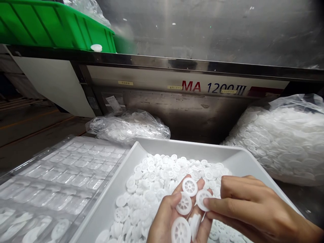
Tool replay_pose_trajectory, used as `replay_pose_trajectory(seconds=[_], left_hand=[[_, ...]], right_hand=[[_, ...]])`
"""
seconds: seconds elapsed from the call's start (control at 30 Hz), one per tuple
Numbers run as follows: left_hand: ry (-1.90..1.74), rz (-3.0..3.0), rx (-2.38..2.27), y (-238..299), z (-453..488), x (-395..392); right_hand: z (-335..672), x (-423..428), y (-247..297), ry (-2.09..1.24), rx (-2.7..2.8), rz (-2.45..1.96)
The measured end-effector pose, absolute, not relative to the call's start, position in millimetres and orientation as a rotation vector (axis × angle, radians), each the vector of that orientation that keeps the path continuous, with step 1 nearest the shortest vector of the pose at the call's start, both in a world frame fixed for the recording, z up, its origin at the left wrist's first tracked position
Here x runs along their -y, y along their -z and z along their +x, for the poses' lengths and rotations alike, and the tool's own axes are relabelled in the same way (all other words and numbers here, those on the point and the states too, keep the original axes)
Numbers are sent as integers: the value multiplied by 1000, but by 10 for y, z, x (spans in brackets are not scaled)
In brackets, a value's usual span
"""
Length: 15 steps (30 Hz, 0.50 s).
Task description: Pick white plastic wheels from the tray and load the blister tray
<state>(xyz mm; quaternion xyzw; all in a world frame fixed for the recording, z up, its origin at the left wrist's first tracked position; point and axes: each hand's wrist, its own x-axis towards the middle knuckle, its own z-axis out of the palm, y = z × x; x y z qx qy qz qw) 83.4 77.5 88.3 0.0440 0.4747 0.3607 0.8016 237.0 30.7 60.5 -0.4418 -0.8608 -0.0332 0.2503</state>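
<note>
Palm up over the bin, my left hand point(164, 216) cups several white spoked plastic wheels point(181, 229). Its thumb presses on one of them, and its fingers curl loosely around the rest. My right hand point(255, 206) pinches one white wheel point(203, 199) between thumb and fingertips, just above the left fingers. Beneath both hands, a grey-white bin point(101, 199) holds a heap of similar loose wheels point(149, 189). The right hand and forearm hide part of the heap and the bin's right side.
Left of the bin lies a clear compartment tray point(63, 172), with wheels in its nearest pockets. Clear bags of white parts stand behind point(131, 126) and at right point(286, 141). A green crate point(55, 28) sits on the machine ledge point(162, 62) beside a small white part point(96, 48).
</note>
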Motion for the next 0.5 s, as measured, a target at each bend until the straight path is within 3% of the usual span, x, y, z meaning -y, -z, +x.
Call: replay_pose_trajectory(seconds=[0.5], left_hand=[[-714, 71, -1010, -827, 759, -808]], right_hand=[[2383, -245, -510, 392, 2250, -1247]])
